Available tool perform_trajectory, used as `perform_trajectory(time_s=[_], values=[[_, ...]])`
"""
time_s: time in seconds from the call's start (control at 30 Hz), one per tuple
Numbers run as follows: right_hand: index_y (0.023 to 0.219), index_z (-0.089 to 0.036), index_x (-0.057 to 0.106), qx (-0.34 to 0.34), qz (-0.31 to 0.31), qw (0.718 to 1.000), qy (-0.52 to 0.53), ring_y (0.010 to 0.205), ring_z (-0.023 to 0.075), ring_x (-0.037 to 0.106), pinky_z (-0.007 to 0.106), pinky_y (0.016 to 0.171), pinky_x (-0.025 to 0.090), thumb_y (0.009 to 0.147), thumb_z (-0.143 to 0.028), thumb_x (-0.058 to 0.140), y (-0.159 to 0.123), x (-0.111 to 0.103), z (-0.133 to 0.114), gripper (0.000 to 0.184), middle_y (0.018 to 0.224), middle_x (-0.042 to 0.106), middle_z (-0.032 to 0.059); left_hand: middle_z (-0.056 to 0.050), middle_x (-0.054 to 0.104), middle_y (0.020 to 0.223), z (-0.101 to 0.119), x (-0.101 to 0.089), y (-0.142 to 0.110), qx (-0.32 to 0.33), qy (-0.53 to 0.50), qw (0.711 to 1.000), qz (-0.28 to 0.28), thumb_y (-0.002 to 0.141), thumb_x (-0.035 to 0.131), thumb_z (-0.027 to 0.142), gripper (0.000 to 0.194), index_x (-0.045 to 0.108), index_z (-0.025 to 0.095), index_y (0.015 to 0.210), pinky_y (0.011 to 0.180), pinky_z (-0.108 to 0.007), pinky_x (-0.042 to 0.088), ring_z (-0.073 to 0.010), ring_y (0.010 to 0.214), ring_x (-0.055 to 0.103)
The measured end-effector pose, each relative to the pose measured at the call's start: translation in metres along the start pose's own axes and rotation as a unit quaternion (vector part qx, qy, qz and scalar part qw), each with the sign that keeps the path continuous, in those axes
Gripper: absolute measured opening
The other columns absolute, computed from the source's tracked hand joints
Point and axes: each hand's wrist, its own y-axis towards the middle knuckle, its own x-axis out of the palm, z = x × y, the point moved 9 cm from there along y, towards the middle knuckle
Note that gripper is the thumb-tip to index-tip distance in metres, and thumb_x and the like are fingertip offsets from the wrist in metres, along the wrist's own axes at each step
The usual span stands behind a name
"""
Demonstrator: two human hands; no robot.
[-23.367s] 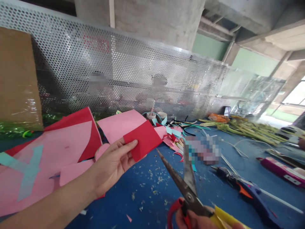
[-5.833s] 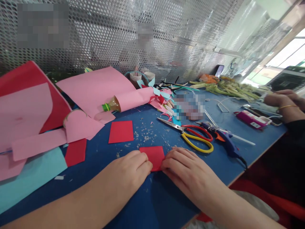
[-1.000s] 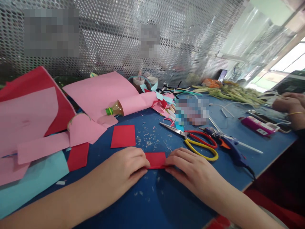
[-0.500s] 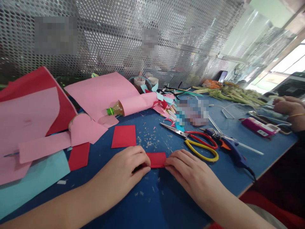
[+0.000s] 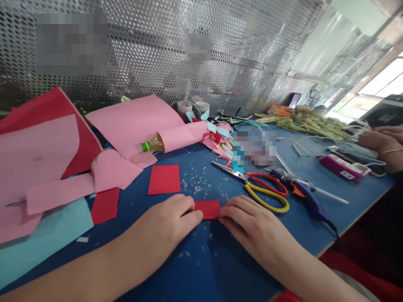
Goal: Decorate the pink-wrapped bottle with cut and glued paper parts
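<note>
A small folded red paper (image 5: 207, 209) lies flat on the blue table (image 5: 201, 268), right between the two hands. Its long side runs left to right, so one short end points at each hand. The left hand (image 5: 166, 224) is laid on the left end, with its fingers curled down and pressing the paper; nothing is gripped. The right hand (image 5: 252, 222) is laid at the right end, with its fingers flat and close together, and its fingertips touch that end. Both hands are just as near to the paper.

Behind the paper a red square (image 5: 164, 179) is seen, a little apart. The scissors (image 5: 258, 188) lie shut to the right, near the right hand but not touching it. A blue glue gun (image 5: 307, 197) lies just past them. Pink sheets (image 5: 40, 167) and a light blue sheet (image 5: 40, 239) are piled at the left. Bare table with small scraps is left in front of the hands, up to the near edge. Another person's hand (image 5: 382, 142) rests far off at the right.
</note>
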Motion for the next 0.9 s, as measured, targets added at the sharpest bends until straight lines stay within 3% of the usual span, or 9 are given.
perform_trajectory(time_s=[0.17,0.27,0.43,0.63,0.77,0.9], values=[[0.083,-0.018,0.062,-0.01,-0.003,0.999,-0.036,0.066,0.0153,0.061,0.026,0.061,0.052,0.096,-0.017,0.038,0.002,0.001,-0.003,0.027,0.074,0.064,0.0035,-0.002,0.06,0.082,-0.003,-0.002,0.003,-0.012,-0.05,0.999,0.008,0.095,0.039,0.015,0.027,0.063,0.016,0.083,0.065,-0.024,0.047,-0.0146,0.074,0.057],[0.085,-0.018,0.061,0.025,-0.019,0.999,-0.015,0.068,0.0171,0.061,0.028,0.062,0.052,0.093,-0.017,0.046,0.0,0.003,0.005,0.017,0.075,0.063,0.0033,-0.001,0.061,0.082,-0.006,-0.001,0.003,-0.025,-0.08,0.996,0.02,0.095,0.037,0.016,0.029,0.063,0.018,0.083,0.067,-0.024,0.049,-0.0135,0.074,0.058],[0.087,-0.021,0.061,0.047,-0.041,0.996,0.065,0.072,0.0152,0.061,0.026,0.066,0.051,0.09,-0.014,0.051,-0.003,0.005,0.012,0.013,0.081,0.064,0.002,-0.002,0.063,0.087,-0.006,0.003,-0.003,-0.014,-0.049,0.997,0.05,0.096,0.032,0.013,0.032,0.063,0.019,0.094,0.076,-0.028,0.051,-0.0148,0.08,0.059],[0.085,-0.02,0.062,0.049,-0.026,0.996,0.066,0.074,0.016,0.062,0.028,0.068,0.052,0.088,-0.012,0.053,-0.001,0.005,0.012,0.012,0.08,0.066,0.0024,-0.004,0.063,0.084,-0.001,0.002,0.003,-0.003,-0.029,0.999,0.019,0.095,0.034,0.014,0.03,0.063,0.016,0.089,0.071,-0.03,0.052,-0.0168,0.077,0.059],[0.083,-0.019,0.064,0.061,-0.044,0.995,0.065,0.073,0.0168,0.062,0.029,0.067,0.053,0.087,-0.013,0.055,0.002,0.006,0.014,0.012,0.079,0.065,0.0028,-0.003,0.063,0.082,-0.007,-0.001,0.009,-0.046,-0.095,0.994,0.017,0.093,0.041,0.015,0.024,0.064,0.016,0.085,0.074,-0.031,0.05,-0.0171,0.078,0.059],[0.088,-0.022,0.065,0.135,-0.035,0.977,0.164,0.078,0.0151,0.065,0.026,0.07,0.053,0.087,-0.017,0.056,0.009,-0.005,0.033,0.01,0.085,0.068,0.0008,-0.001,0.063,0.083,-0.025,-0.005,0.009,-0.13,-0.182,0.974,0.013,0.09,0.047,0.019,0.017,0.063,0.018,0.083,0.073,-0.028,0.048,-0.0168,0.08,0.06]])
